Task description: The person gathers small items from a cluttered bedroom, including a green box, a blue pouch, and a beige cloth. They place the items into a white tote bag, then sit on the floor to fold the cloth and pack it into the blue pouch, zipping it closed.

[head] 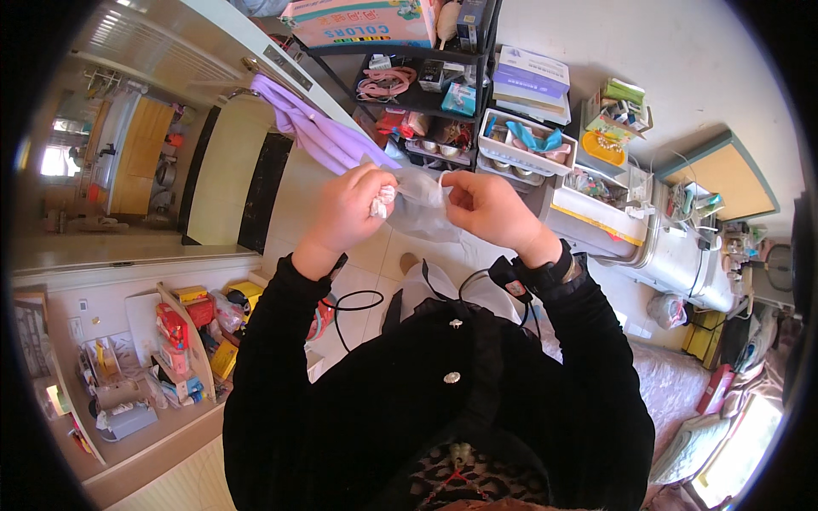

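Note:
In front of my body hangs a translucent plastic bag (418, 214), stretched between both hands. My left hand (358, 207) is closed in a fist around its gathered side, and a crumpled white wad (382, 202), perhaps tissue, pokes out of that fist. Between thumb and fingers, my right hand (491, 207) pinches the bag's other edge near a whitish loop. The bag's lower part hangs loose above the tiled floor; what it may contain cannot be made out.
A purple garment (319, 131) hangs from the handle of the open door (300, 76). Ahead stands a black shelf rack (390, 50) with boxes. A white basket (527, 144) and a cluttered cabinet (597, 217) are at right. A shelf unit (185, 332) holds packages at left. A black cable (358, 303) loops near my waist.

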A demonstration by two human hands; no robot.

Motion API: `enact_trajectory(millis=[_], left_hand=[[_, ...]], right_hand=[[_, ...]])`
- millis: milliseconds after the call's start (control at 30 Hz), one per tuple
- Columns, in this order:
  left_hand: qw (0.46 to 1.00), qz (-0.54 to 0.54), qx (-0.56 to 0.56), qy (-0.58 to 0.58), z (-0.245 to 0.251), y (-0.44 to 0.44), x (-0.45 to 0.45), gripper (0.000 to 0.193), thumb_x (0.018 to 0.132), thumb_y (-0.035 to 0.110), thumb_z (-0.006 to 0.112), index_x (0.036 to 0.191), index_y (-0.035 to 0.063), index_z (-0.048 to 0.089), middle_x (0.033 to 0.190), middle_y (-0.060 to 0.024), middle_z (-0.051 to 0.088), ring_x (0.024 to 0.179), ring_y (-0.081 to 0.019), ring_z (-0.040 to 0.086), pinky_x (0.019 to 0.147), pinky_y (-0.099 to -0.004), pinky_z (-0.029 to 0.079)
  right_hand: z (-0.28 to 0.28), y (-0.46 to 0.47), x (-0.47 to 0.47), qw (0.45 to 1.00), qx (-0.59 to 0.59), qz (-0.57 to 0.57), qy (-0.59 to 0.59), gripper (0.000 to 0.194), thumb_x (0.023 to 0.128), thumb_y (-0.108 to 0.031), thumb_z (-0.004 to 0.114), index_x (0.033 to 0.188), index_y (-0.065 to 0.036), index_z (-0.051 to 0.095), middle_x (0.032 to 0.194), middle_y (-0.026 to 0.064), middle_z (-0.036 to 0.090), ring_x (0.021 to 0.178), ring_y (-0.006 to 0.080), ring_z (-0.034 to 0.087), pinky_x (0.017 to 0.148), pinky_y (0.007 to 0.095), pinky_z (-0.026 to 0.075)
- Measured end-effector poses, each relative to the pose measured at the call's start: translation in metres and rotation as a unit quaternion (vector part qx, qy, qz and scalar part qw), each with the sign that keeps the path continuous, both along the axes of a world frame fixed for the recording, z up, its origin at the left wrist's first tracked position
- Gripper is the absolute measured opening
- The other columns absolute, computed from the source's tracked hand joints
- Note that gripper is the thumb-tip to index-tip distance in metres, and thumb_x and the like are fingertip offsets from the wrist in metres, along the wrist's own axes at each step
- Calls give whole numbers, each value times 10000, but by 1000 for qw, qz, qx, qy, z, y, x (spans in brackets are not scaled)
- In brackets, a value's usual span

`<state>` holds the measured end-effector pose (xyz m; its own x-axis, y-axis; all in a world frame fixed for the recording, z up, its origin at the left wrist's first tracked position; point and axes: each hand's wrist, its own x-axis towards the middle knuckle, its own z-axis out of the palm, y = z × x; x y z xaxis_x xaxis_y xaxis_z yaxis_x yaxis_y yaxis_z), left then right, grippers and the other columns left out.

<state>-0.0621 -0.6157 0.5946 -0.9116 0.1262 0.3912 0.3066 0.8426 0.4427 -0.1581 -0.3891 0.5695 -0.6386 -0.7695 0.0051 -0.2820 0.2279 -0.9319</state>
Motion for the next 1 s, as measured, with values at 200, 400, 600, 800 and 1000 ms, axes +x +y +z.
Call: enact_trajectory(millis=[200,400,600,800,1000], left_hand=[[997,-74,-37,-1,-1,21,13,364,673,66,697,1029,111,633,844,-79,594,757,-278,627,619,-375,498],[986,-78,-139,-50,-18,21,4,367,676,155,698,1037,145,633,817,-55,585,764,-274,642,582,-402,506],[980,15,-114,-161,-17,-20,3,298,755,141,654,1051,115,638,839,-112,651,740,-298,662,652,-412,523],[691,-10,526,-496,-29,-19,-10,246,935,205,560,1119,53,616,941,-79,685,787,-226,682,669,-340,540],[347,-104,784,-503,-107,4,-26,252,995,183,438,1095,18,601,911,-78,662,818,-218,677,713,-360,560]], right_hand=[[-17,-13,24,990,4,-141,23,315,764,-80,629,1075,-34,615,722,115,657,676,296,652,639,388,509],[-13,-25,34,975,-62,-210,46,208,795,-6,614,1002,-21,600,741,72,612,632,190,605,607,305,488],[-14,-8,20,890,36,-310,332,127,751,-27,605,854,-101,606,808,113,614,731,348,624,623,446,504],[-30,-21,34,919,12,-264,291,120,761,-16,597,861,-82,610,812,126,618,737,351,622,631,445,505],[-31,-34,54,949,-18,-222,224,115,777,-5,592,880,-55,578,812,141,629,760,369,625,652,446,504]])
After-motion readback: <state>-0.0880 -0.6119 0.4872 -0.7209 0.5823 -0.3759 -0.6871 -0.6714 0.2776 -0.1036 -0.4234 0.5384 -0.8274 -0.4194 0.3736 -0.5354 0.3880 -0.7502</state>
